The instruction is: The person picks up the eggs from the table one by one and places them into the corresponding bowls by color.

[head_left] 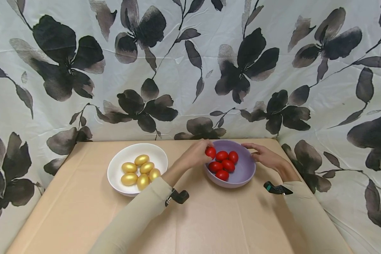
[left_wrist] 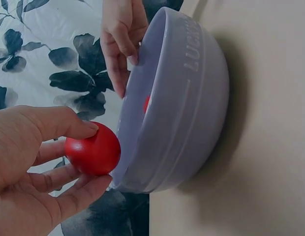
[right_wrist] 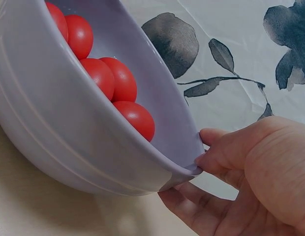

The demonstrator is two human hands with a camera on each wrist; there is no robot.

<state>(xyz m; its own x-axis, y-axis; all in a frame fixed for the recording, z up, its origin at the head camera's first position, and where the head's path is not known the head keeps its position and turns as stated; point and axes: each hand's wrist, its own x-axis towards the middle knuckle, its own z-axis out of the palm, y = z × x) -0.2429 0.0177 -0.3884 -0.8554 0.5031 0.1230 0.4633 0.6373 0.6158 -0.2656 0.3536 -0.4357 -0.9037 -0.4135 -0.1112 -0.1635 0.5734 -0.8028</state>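
My left hand [head_left: 194, 155] pinches a glossy red egg [left_wrist: 96, 150] between thumb and fingertips, at the left rim of a purple bowl [head_left: 246, 171]. In the left wrist view, this egg is just outside the bowl's edge. Inside the bowl lie several more red eggs [head_left: 228, 165], bunched toward its left side. At the opposite side, my right hand [head_left: 268, 156] holds the bowl's rim. The right wrist view shows the thumb at the rim and other fingers under the outer wall [right_wrist: 93, 140].
A white bowl [head_left: 115, 169] with several shiny gold eggs [head_left: 129, 179] stands left of the purple one, partly behind my left forearm. Both bowls are on a tan table [head_left: 209, 222]. Behind it hangs a white cloth [head_left: 190, 102] with dark flowers.
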